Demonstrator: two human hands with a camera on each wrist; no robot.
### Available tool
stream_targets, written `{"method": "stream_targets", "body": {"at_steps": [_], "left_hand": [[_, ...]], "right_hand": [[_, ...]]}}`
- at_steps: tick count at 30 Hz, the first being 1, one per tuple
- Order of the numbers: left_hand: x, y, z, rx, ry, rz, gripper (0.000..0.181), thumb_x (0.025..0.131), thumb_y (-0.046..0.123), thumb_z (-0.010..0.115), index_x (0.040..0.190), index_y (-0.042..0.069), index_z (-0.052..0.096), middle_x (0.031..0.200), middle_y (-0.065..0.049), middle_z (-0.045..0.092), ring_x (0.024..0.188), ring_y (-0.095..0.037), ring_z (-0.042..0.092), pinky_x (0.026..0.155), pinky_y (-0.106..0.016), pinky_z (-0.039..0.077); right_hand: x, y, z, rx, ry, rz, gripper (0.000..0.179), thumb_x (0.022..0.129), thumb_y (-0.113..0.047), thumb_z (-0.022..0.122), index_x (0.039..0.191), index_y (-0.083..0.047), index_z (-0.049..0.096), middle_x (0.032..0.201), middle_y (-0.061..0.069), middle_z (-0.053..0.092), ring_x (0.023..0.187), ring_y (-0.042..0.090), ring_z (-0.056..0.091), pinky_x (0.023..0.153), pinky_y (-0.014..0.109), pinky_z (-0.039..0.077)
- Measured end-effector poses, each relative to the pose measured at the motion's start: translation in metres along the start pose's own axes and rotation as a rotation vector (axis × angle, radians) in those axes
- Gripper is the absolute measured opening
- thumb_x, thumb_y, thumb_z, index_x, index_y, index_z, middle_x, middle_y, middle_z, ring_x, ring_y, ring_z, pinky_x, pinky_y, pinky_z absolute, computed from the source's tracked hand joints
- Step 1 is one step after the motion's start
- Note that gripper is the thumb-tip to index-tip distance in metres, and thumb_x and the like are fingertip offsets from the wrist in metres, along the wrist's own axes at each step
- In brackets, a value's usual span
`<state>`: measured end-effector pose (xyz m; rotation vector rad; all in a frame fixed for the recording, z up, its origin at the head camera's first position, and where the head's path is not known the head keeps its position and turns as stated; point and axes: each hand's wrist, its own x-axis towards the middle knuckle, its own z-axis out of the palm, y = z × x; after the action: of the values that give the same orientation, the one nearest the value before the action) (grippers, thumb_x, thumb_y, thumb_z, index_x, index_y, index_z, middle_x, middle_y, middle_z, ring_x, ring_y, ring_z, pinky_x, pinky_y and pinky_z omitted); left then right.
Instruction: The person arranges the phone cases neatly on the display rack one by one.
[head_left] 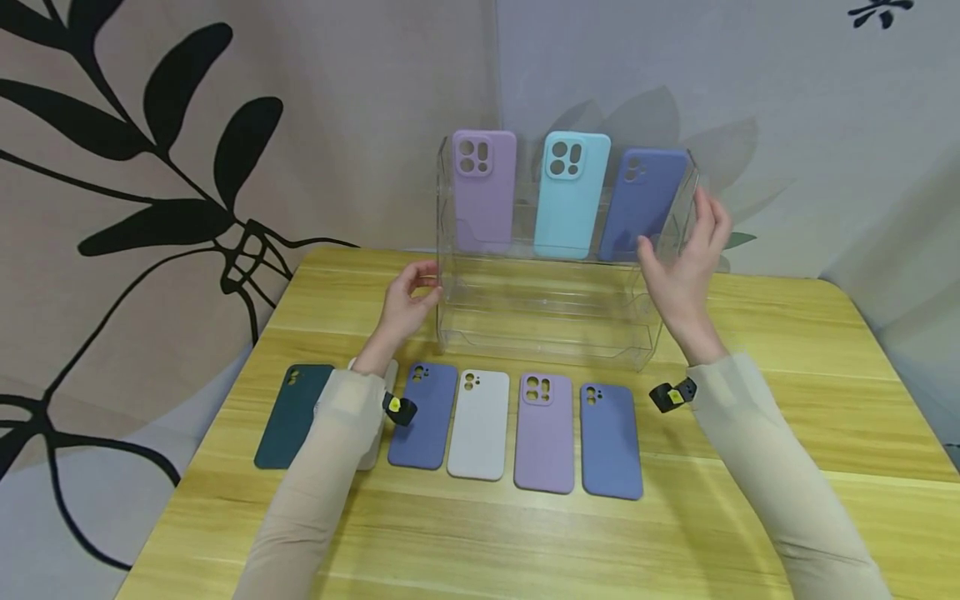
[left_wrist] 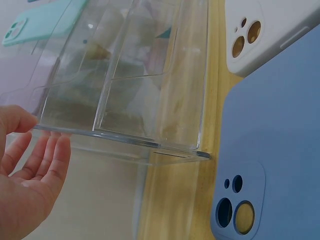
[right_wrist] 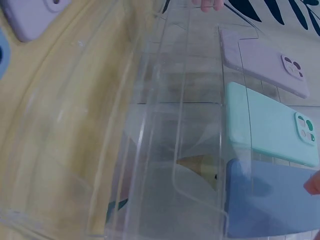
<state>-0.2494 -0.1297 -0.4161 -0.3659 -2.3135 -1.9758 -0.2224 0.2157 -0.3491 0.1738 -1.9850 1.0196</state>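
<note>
A clear acrylic stepped rack (head_left: 540, 346) stands toward the back of the table. My left hand (head_left: 408, 304) grips its left side edge, thumb against one face and fingers curled behind, as the left wrist view shows. At the right side my right hand (head_left: 690, 271) is raised with fingers extended along the panel and thumb spread apart, overlapping a blue phone case (head_left: 648, 196). That case leans in the top tier beside a light-blue phone case (head_left: 573, 196) and a purple phone case (head_left: 483, 200).
A row of phone cases lies before the rack: dark green (head_left: 288, 421), blue (head_left: 427, 425), white (head_left: 480, 433), purple (head_left: 543, 450) and another blue case (head_left: 611, 450). A pale one is partly hidden under my left forearm. The wall (head_left: 375, 125) rises behind the table.
</note>
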Motion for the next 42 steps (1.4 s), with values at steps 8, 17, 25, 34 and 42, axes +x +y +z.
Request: {"method": "stream_targets", "body": {"at_steps": [8,17,25,34,42], "left_hand": [[-0.009,0.026,0.002,0.001,-0.011,-0.017,0.038,0.086,-0.014,0.052,0.123,-0.014,0.045,0.123,-0.029,0.048,0.106,-0.036,0.049,0.074,-0.014,0.045],[-0.010,0.029,0.002,0.002,-0.014,-0.025,0.038,0.086,-0.013,0.052,0.123,-0.014,0.045,0.125,-0.029,0.047,0.107,-0.035,0.049,0.073,-0.014,0.045],[-0.010,0.029,0.003,0.012,-0.009,-0.017,0.038,0.086,-0.014,0.052,0.123,-0.015,0.045,0.123,-0.030,0.048,0.104,-0.033,0.049,0.071,-0.013,0.045],[-0.012,0.031,0.003,0.019,-0.003,-0.012,0.036,0.086,-0.014,0.051,0.122,-0.015,0.045,0.122,-0.030,0.048,0.106,-0.037,0.049,0.072,-0.013,0.045],[-0.010,0.029,0.003,0.026,-0.005,-0.024,0.037,0.087,-0.013,0.052,0.123,-0.014,0.045,0.123,-0.029,0.049,0.106,-0.035,0.049,0.070,-0.013,0.045]], "right_hand": [[-0.019,0.004,-0.012,-0.014,-0.049,0.069,0.070,0.079,0.000,0.069,0.139,0.005,0.033,0.136,0.020,0.029,0.129,0.024,0.028,0.109,0.030,0.020],[-0.040,0.013,-0.017,-0.044,-0.078,0.034,0.065,0.081,-0.002,0.065,0.137,0.008,0.034,0.129,0.027,0.033,0.121,0.032,0.032,0.103,0.041,0.029],[-0.053,0.020,-0.022,-0.019,-0.077,0.006,0.065,0.080,-0.001,0.064,0.136,0.008,0.034,0.126,0.029,0.035,0.118,0.036,0.036,0.101,0.043,0.031],[-0.066,0.026,-0.028,0.000,-0.083,0.028,0.061,0.080,0.002,0.061,0.136,0.007,0.038,0.118,0.031,0.041,0.110,0.040,0.039,0.092,0.047,0.034],[-0.069,0.030,-0.033,-0.006,-0.075,0.063,0.055,0.081,0.006,0.061,0.132,0.009,0.041,0.121,0.030,0.045,0.111,0.040,0.043,0.089,0.048,0.038]]}}
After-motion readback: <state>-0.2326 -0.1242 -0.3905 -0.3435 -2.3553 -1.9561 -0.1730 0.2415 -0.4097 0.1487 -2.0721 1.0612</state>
